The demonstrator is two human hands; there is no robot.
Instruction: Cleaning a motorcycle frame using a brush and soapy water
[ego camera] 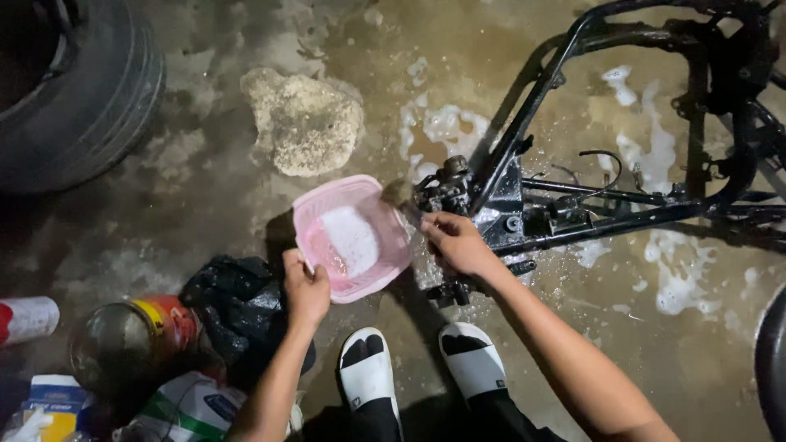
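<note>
My left hand (pixel 305 286) grips the near rim of a pink plastic basin (pixel 391 254) that holds soapy water, tilted just above the wet floor. My right hand (pixel 455 241) is closed around a brush whose bristled head (pixel 397 193) sits at the basin's far right edge, close to the front end of a black motorcycle frame (pixel 536 214) lying on the ground. The brush handle is hidden inside my fist. My feet in white sandals (pixel 367 370) stand below the basin.
A tyre (pixel 90 98) lies at the top left. A rough pale stone (pixel 304 121) sits beyond the basin. A black rag (pixel 237 299), a round tin (pixel 131 336), a spray can (pixel 26 317) and packets (pixel 192 408) crowd the lower left. Foam patches (pixel 655 155) cover the wet concrete.
</note>
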